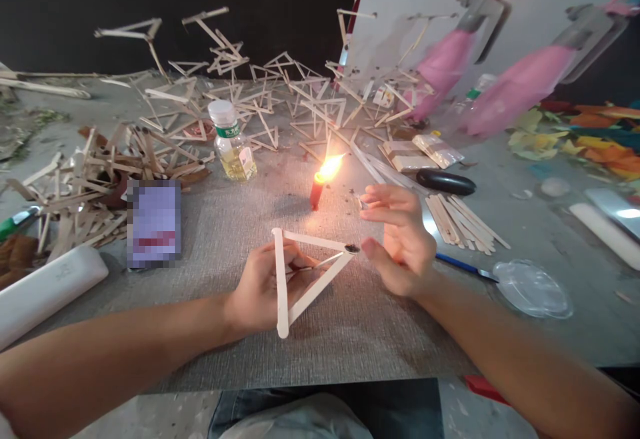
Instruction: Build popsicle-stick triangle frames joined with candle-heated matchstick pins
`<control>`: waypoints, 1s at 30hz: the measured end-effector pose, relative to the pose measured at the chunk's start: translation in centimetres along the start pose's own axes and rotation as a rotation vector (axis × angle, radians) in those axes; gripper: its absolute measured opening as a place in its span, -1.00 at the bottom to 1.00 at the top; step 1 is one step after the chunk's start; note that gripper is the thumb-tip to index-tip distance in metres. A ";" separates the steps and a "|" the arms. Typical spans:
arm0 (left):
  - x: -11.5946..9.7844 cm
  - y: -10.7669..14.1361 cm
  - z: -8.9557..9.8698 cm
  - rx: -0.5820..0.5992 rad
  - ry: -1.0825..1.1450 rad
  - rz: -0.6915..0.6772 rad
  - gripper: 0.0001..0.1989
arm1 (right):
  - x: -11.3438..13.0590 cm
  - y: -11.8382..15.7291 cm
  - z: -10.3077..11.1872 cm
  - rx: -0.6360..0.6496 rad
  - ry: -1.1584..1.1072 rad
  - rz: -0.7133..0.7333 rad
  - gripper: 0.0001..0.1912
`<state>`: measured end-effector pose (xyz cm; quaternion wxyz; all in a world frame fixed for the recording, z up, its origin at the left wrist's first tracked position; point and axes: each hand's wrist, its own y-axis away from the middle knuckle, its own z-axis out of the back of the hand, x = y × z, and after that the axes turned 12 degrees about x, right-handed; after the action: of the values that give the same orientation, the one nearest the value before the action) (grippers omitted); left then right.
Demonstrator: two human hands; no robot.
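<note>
My left hand point(265, 286) is closed around part of a triangle of pale wooden sticks point(281, 286), held above the table near its front edge. A dark blackened spot point(353, 248) marks the triangle's right corner, and a thin stick point(327, 261) runs from my left hand towards that corner. Just right of the corner, my right hand point(403, 242) has its thumb apart from its fingers; a small pale bit point(363, 204) shows at the fingertips. Behind both hands a short red candle point(316, 192) burns with a tall flame point(331, 166) leaning right.
A bottle of yellow liquid point(235, 152) and a phone point(154, 222) stand or lie left. Loose sticks point(457, 222), a blue-handled tool point(465, 267) and a clear plastic lid point(533, 289) lie right. Joined stick frames point(270, 102) spread across the back, near pink bags point(520, 86).
</note>
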<state>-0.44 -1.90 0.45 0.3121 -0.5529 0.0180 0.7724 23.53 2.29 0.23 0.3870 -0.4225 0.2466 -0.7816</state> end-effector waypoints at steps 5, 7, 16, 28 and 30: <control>-0.1 -0.2 0.0 0.002 -0.019 -0.013 -0.81 | 1.7 -0.3 0.4 0.062 0.173 0.206 -0.68; 0.0 -0.1 -0.1 0.021 0.008 -0.015 -0.84 | 2.2 -0.6 0.3 0.040 0.223 0.230 -0.76; 0.6 0.1 -0.3 0.019 0.011 -0.065 -0.86 | 1.8 -0.5 0.4 0.014 0.274 0.257 -0.81; 0.6 0.1 -0.4 -0.001 0.065 -0.025 -0.83 | 2.0 -1.1 0.6 0.097 0.217 0.219 -0.58; 0.6 0.1 -0.4 0.016 0.081 -0.002 -0.83 | 2.1 -1.0 0.6 0.093 0.236 0.238 -0.78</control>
<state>-0.25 -1.86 -0.28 0.3164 -0.5813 0.0359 0.7488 22.93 1.15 2.18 0.4644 -0.2775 0.3022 -0.7849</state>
